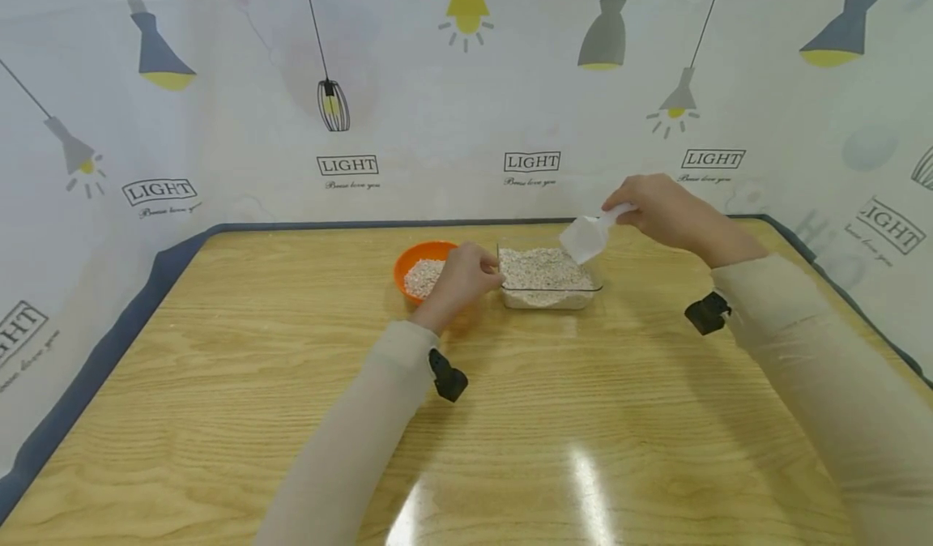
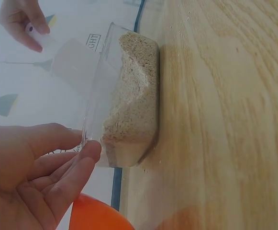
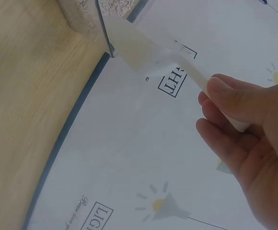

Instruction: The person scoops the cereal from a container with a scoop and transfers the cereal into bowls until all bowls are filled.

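On the counter (image 1: 291,416), the left hand (image 1: 463,272) pinches a clear container (image 1: 554,290) of flakes (image 1: 539,267) by its rim — the right hand (image 1: 659,207) grips a scoop (image 1: 585,239) over it. Only the head view shows flakes in the orange bowl (image 1: 400,274) alongside.

Table (image 1: 219,416): pale yellow wood, visible grain; white glare streaks (image 1: 592,493) toward the near edge. White sheet (image 1: 430,117) rises behind the far edge and continues alongside the left and right edges; dark blue band (image 1: 350,226) along its foot, rounding both far corners. Prints on sheet: yellow lamp (image 1: 467,3) above mid far edge; black wire-cage lamp (image 1: 333,108) to its left; grey lamp (image 1: 602,36) to its right; blue lamps (image 1: 159,48) high, slightly outward of each far corner. Framed "LIGHT" labels (image 1: 347,165) lower, small script beneath.
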Demonstrator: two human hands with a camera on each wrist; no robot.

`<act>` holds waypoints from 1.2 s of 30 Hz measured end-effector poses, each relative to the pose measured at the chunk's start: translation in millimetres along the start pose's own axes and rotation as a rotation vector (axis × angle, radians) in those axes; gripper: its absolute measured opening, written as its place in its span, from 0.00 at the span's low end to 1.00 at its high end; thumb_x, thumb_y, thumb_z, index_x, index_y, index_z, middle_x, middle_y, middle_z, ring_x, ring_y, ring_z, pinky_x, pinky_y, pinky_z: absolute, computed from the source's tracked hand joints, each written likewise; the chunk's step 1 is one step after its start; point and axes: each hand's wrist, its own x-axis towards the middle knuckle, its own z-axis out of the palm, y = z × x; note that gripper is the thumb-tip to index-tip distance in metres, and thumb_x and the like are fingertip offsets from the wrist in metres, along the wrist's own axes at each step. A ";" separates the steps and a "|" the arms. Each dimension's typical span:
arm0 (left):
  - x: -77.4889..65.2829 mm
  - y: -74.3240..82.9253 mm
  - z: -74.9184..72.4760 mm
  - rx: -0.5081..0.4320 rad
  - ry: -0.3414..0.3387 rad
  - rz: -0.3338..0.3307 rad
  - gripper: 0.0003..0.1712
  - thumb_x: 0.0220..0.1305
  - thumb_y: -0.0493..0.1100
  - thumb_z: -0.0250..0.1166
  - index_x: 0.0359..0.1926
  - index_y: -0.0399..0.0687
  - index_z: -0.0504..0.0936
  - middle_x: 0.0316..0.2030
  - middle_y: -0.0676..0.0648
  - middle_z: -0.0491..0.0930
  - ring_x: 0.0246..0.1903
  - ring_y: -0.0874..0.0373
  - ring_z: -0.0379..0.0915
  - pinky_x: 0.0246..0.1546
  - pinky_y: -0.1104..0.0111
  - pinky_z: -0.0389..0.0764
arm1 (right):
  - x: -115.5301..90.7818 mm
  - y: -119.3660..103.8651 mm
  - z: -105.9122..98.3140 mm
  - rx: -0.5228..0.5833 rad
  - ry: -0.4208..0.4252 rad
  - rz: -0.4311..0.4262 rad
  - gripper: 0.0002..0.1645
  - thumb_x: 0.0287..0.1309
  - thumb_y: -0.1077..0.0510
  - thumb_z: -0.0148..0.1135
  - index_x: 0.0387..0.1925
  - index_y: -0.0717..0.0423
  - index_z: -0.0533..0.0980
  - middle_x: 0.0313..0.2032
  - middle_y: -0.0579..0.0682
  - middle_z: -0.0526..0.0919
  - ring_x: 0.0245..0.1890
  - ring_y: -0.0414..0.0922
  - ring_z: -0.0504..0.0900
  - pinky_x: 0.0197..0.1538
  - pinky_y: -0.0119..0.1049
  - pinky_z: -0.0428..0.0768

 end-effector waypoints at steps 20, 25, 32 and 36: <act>-0.8 -0.4 -1.3 0.008 0.001 0.017 0.28 0.58 0.31 0.59 0.17 0.47 0.47 0.18 0.52 0.41 0.17 0.60 0.38 0.22 0.69 0.51 | 15.1 -1.2 4.3 -0.092 -0.113 -0.017 0.12 0.47 0.75 0.62 0.37 0.70 0.79 0.37 0.64 0.80 0.39 0.58 0.78 0.42 0.49 0.76; -0.6 0.2 -1.5 0.010 0.000 0.024 0.28 0.58 0.30 0.58 0.17 0.47 0.47 0.18 0.52 0.42 0.17 0.60 0.38 0.23 0.69 0.51 | 13.2 -0.5 8.6 -0.037 -0.105 0.010 0.13 0.49 0.76 0.59 0.39 0.70 0.78 0.39 0.65 0.79 0.42 0.61 0.76 0.45 0.51 0.74; -1.5 0.6 -2.3 0.004 0.002 0.020 0.27 0.57 0.30 0.59 0.17 0.46 0.48 0.18 0.52 0.42 0.17 0.60 0.38 0.22 0.69 0.50 | 9.6 4.7 22.5 0.031 -0.057 -0.009 0.12 0.50 0.75 0.59 0.39 0.72 0.77 0.39 0.66 0.79 0.42 0.61 0.76 0.45 0.52 0.74; -1.7 0.9 -2.0 -0.004 0.000 0.018 0.27 0.58 0.30 0.59 0.17 0.46 0.47 0.18 0.52 0.41 0.17 0.60 0.38 0.22 0.69 0.51 | 6.8 7.8 30.8 0.075 -0.042 0.002 0.13 0.51 0.74 0.60 0.41 0.72 0.77 0.40 0.66 0.79 0.42 0.60 0.77 0.44 0.50 0.76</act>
